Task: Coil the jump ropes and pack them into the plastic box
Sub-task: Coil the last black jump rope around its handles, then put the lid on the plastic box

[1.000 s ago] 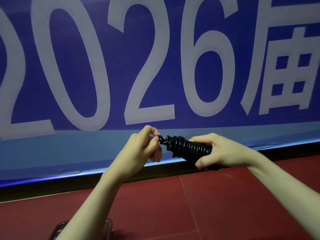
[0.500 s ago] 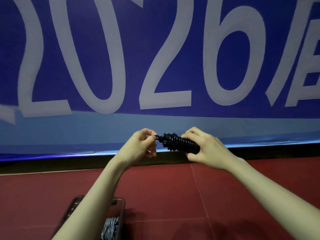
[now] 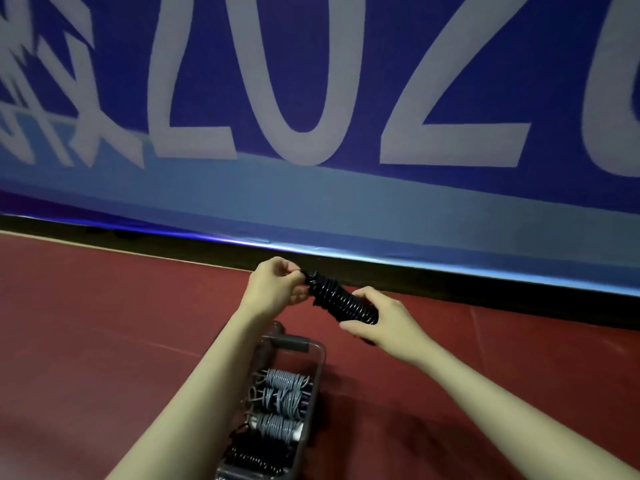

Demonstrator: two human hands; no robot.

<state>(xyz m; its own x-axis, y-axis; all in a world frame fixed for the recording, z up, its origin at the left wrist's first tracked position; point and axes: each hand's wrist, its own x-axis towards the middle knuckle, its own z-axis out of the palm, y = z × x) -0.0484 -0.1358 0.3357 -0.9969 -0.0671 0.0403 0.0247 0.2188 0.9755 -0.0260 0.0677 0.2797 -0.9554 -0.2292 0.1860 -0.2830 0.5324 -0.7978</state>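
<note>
Since the earlier frames the view has tipped down and swung left: the box (image 3: 313,362), then only a corner at the bottom edge, now shows most of its length at lower centre, and the banner's digits sit further right. Both hands hold as before on the black rope (image 3: 341,301). Nearest, at the bottom edge, the clear box sits on the red floor (image 3: 104,341), partly behind the left forearm; black coils (image 3: 252,459) lie at its near end, grey coils (image 3: 285,393) fill the middle, and the far end shows a dark latch. Above it, mid-frame, the right hand (image 3: 384,322) wraps the lower right end of the tightly wound black rope, fingers curled round the bundle. The bundle tilts up to the left, off the floor, above the box's far end. The left hand (image 3: 277,289) pinches the rope's upper left tip between thumb and fingers; what exactly it pinches is too small to tell. Beyond, a dark baseboard (image 3: 485,282) runs along the floor's far edge. A blue banner (image 3: 311,209) with large pale digits fills the upper frame.
</note>
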